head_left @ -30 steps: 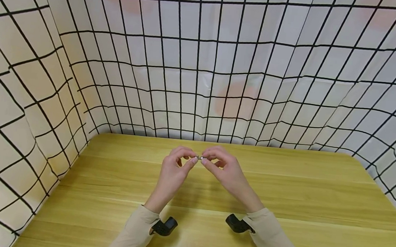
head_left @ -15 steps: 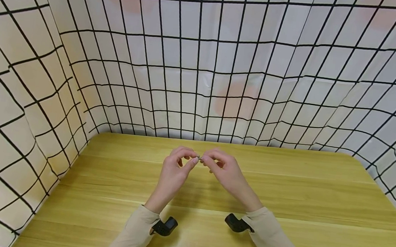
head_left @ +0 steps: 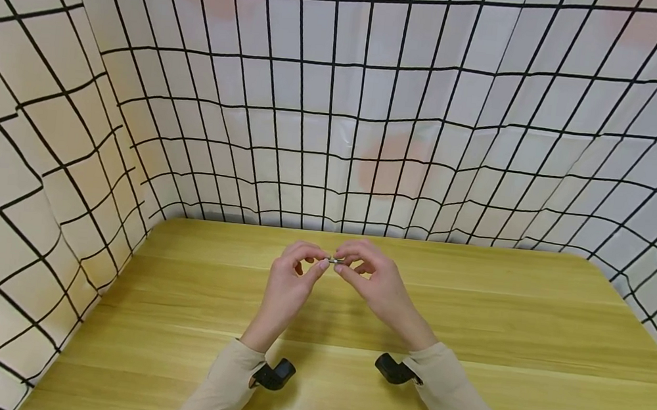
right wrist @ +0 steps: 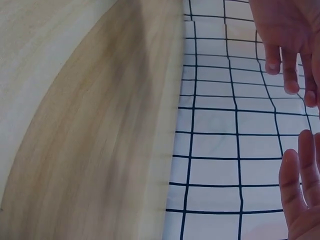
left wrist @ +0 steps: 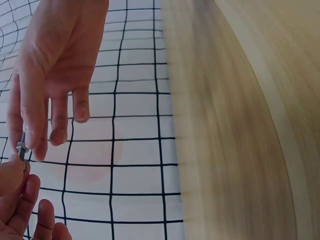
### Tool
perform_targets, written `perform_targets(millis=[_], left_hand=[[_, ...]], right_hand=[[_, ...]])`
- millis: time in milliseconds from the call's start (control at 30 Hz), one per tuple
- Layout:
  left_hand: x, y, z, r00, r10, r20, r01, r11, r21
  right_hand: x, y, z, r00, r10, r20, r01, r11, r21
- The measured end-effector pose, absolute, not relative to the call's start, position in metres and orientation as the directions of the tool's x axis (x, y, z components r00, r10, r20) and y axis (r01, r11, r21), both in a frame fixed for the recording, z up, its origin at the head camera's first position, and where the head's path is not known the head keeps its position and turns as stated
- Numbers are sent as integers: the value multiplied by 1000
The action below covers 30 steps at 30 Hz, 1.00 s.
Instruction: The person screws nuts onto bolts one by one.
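Metal piece (head_left: 335, 261), small and thin, sits between the fingertips of both hands, near the far edge of the wooden table (head_left: 501, 321). The left hand (head_left: 291, 282) pinches one end between thumb and finger; the right hand (head_left: 377, 281) has the other end between its thumb and fingertips. Beige sleeves (head_left: 455, 395) cover both forearms, with a black wrist camera (head_left: 274, 375) at each cuff. Beyond the table stands a white backdrop (head_left: 317, 88) with black grid lines.
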<state>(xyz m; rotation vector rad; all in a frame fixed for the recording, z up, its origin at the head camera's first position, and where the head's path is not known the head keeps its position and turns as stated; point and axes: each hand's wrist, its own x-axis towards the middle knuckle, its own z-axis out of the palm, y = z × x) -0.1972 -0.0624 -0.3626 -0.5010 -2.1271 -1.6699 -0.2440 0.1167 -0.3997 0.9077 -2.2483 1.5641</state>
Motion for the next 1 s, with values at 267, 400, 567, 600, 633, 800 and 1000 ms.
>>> perform_targets(millis=[267,400,567,600,633,800,1000], left_hand=[[-198,-62,-363,-857,27,515,507,231,831],[-199,-63,-363,-858,32,513,505,235,831],[-199,-64,-362,-858,45,511,506,239,829],[-199,-64,-362,-858,46,512,507,239,828],[-199,-64,-362,-857,49,514,509,239,827],[-199,-64,-363,-851,56,521,518,246,819],[-206,-64,-372,-856,61,514,512,240,825]], right_hand=[[-246,116,-399,-781,-349,517,-608,239,-757],[-248,116,-400,-789,-358,500,-595,241,-767],[-249,117,-401,-799,-367,477,-576,238,-782],[-249,117,-401,-800,-368,473,-573,234,-786],[-249,117,-401,-803,-368,469,-568,232,-790],[-243,113,-395,-805,-378,457,-553,201,-809],[-231,109,-379,-815,-381,437,-535,203,-820]])
